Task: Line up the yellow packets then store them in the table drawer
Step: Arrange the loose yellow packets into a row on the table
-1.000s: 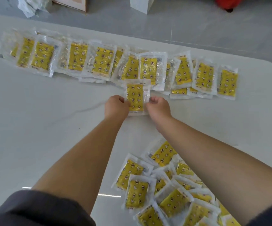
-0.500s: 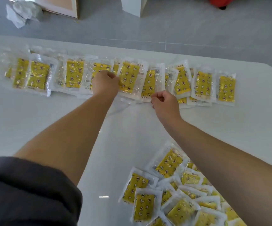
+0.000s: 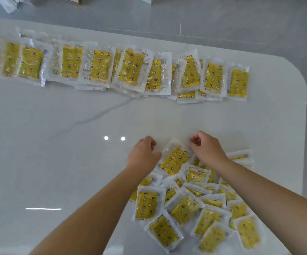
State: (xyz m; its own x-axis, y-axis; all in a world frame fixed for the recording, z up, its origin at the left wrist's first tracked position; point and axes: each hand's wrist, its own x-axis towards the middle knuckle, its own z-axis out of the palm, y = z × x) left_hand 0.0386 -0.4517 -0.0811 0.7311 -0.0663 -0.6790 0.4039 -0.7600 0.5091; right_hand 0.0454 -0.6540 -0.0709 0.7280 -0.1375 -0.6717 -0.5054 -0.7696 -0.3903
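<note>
A long overlapping row of yellow packets (image 3: pixel 130 70) in clear wrappers lies across the far side of the white table (image 3: pixel 57 144). A loose pile of the same packets (image 3: pixel 195 208) lies at the near right. One tilted packet (image 3: pixel 174 160) tops the pile's far end. My left hand (image 3: pixel 143 157) hovers at that packet's left edge, with thumb and fingers loosely curled and nothing between them. My right hand (image 3: pixel 207 150) sits at the packet's right corner, its fingers curled loosely, and it covers that corner. No drawer is visible.
The table's rounded right corner (image 3: pixel 301 85) borders grey floor tiles (image 3: pixel 222 19). Crumpled white plastic (image 3: pixel 9 2) and a box lie on the floor at the far left. Bare tabletop stretches between the row and the pile, and to the left.
Both hands have left the far row, where they set a packet down, and have come back to the near pile. The view has tilted down toward the pile.
</note>
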